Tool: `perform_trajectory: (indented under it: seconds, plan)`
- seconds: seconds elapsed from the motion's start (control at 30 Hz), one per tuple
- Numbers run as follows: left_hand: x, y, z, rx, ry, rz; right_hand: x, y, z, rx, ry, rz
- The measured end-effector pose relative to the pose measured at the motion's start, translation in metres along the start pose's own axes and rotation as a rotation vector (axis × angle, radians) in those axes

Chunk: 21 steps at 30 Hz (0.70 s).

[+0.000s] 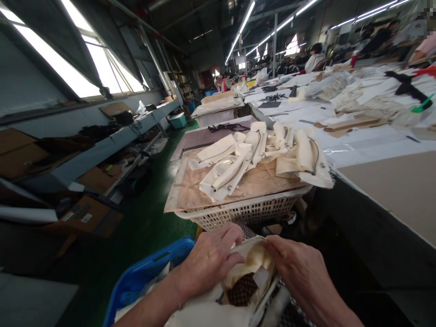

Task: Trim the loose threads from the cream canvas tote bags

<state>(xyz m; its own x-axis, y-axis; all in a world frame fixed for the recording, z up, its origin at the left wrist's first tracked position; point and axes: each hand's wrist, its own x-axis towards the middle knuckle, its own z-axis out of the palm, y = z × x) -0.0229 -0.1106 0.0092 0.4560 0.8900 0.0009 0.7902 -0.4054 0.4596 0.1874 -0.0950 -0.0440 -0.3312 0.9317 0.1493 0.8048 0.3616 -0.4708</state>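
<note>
Bottom centre, near blue plastic crate (119, 286) holding cream scraps (127, 312): open cream fabric pouch (249, 259), brown checked material (241, 290) inside. Right hand (299, 265) pinches its edge; left hand (211, 252) curls at the rim, grip unclear. Beyond, slotted white basket (235, 212) under a brown board (260, 183), cream dark-trimmed pieces (233, 170) piled on top.

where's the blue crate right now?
Head view, bottom, left of centre: the blue crate sits left of the left hand, nearer the camera than the white basket.
</note>
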Motion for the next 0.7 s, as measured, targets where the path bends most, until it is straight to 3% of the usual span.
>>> perform_trajectory:
  seconds: [0.2, 0.37, 0.53, 0.7]
  plan:
    - [-0.012, -0.015, -0.017, -0.341, -0.063, -0.294, 0.002, 0.000, -0.001, -0.110, -0.126, 0.037]
    - [-0.020, -0.014, -0.020, -0.353, -0.084, -0.420, 0.002, 0.003, 0.001, -0.140, -0.198, 0.058]
    - [-0.030, -0.007, -0.009, -0.085, 0.074, -0.367, 0.003, 0.001, 0.002, -0.207, -0.227, 0.081]
    - [-0.042, -0.006, 0.013, 0.051, 0.316, -0.285, 0.005, 0.004, 0.006, -0.239, -0.195, 0.069]
